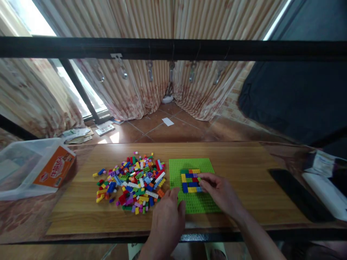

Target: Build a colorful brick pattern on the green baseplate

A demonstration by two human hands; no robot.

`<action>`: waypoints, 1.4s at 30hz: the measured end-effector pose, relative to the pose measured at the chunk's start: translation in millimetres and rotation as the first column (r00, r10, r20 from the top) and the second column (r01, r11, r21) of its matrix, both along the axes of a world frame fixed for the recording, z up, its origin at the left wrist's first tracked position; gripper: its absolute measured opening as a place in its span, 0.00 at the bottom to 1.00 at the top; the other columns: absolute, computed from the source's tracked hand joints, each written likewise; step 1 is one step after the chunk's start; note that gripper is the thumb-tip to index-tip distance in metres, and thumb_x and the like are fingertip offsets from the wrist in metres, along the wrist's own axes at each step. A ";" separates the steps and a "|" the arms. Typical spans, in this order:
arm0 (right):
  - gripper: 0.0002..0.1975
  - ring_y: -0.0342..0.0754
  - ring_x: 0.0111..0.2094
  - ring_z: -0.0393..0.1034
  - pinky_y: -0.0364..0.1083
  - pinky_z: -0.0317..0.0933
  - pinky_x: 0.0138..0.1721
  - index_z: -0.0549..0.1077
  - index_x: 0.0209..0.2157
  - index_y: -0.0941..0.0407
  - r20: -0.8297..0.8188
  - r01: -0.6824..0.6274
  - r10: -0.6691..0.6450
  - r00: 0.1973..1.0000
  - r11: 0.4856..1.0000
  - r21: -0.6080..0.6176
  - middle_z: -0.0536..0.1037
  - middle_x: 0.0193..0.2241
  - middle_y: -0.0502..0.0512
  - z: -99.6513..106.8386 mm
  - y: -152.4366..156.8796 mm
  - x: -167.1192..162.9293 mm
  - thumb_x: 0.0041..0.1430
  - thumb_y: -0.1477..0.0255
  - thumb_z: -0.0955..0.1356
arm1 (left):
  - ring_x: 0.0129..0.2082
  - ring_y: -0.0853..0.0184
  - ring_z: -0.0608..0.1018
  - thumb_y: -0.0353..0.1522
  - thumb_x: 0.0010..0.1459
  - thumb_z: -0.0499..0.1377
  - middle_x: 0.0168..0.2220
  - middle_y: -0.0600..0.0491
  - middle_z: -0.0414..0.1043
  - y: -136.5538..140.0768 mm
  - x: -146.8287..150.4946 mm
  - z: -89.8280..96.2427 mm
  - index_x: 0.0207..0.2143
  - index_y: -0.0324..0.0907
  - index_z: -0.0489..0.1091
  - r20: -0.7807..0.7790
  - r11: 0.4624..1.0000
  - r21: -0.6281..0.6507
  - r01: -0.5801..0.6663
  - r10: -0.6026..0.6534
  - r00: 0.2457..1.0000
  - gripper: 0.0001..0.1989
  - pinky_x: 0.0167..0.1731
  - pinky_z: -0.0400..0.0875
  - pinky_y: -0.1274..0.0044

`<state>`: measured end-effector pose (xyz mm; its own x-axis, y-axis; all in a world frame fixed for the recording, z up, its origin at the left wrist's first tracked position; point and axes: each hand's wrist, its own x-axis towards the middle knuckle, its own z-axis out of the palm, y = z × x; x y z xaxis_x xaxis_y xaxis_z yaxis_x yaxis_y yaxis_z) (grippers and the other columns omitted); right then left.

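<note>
A lime-green studded baseplate [176, 168] lies on the wooden board. Pressed onto it is a block of toy bricks [193, 184] in rows of blue, yellow, red, green and orange. My right hand [221, 191] reaches in over the right side of these rows. Its thumb and forefinger pinch a small green toy brick [200, 179], partly covered by the fingertips. My left hand [168, 209] rests at the plate's lower left edge, thumb apart from the loosely bent fingers, with nothing visible in it. Left of it spreads a pile of loose toy bricks [135, 180] in many colours.
A clear plastic box [24, 169] with an orange label stands at the far left. To the right lies a dark flat object [300, 195], beside a white one [325, 193]. A black metal bar [173, 48] with hooks crosses above the board [244, 155].
</note>
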<state>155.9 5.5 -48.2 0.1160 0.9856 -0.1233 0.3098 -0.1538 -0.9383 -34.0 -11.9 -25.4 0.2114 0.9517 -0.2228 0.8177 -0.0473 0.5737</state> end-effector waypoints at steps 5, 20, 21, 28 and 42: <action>0.12 0.49 0.39 0.73 0.48 0.66 0.41 0.75 0.41 0.54 0.136 -0.061 0.060 0.989 0.998 0.009 0.79 0.38 0.54 -3.4 -1.0 7.6 0.58 0.67 0.65 | 0.44 0.61 0.75 0.32 0.59 0.52 0.46 0.48 0.72 2.5 15.6 -3.9 0.55 0.43 0.64 -0.072 0.999 -0.029 0.038 -0.040 0.997 0.20 0.43 0.65 0.74; 0.10 0.51 0.42 0.68 0.47 0.60 0.46 0.74 0.39 0.58 0.741 -0.330 0.261 0.619 0.942 -0.057 0.74 0.38 0.57 4.0 7.2 -34.0 0.62 0.77 0.62 | 0.46 0.61 0.74 0.31 0.60 0.50 0.50 0.46 0.69 4.0 23.4 -7.9 0.57 0.41 0.61 -0.105 0.995 -0.072 0.064 -0.071 0.992 0.22 0.43 0.66 0.73; 0.10 0.51 0.42 0.68 0.48 0.60 0.46 0.74 0.39 0.58 0.752 -0.329 0.268 0.602 0.942 -0.073 0.74 0.39 0.58 5.2 7.6 -35.2 0.62 0.78 0.61 | 0.46 0.61 0.74 0.31 0.60 0.49 0.50 0.46 0.69 3.6 23.5 -8.0 0.57 0.41 0.60 -0.105 0.995 -0.077 0.067 -0.075 0.992 0.22 0.44 0.66 0.73; 0.13 0.50 0.41 0.69 0.47 0.60 0.45 0.76 0.38 0.59 0.757 -0.332 0.295 0.583 0.937 -0.109 0.75 0.38 0.59 5.1 11.9 -41.5 0.62 0.79 0.60 | 0.44 0.60 0.75 0.30 0.59 0.49 0.49 0.47 0.68 2.6 23.6 -13.0 0.59 0.43 0.58 -0.089 0.991 -0.079 0.104 -0.111 0.990 0.24 0.41 0.69 0.73; 0.13 0.49 0.39 0.70 0.46 0.61 0.44 0.77 0.36 0.59 0.748 -0.313 0.237 0.620 0.949 -0.041 0.76 0.38 0.59 2.4 6.1 -38.9 0.60 0.80 0.60 | 0.46 0.59 0.74 0.28 0.58 0.49 0.50 0.46 0.66 8.0 21.7 -8.8 0.61 0.41 0.54 -0.165 0.964 -0.100 0.248 -0.262 0.951 0.27 0.42 0.71 0.72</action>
<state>117.0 11.5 -45.8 -0.1478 0.9884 -0.0357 0.9152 0.1230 -0.3837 -12.3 -3.9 -34.2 0.3959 0.8495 -0.3489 0.8719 -0.2284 0.4332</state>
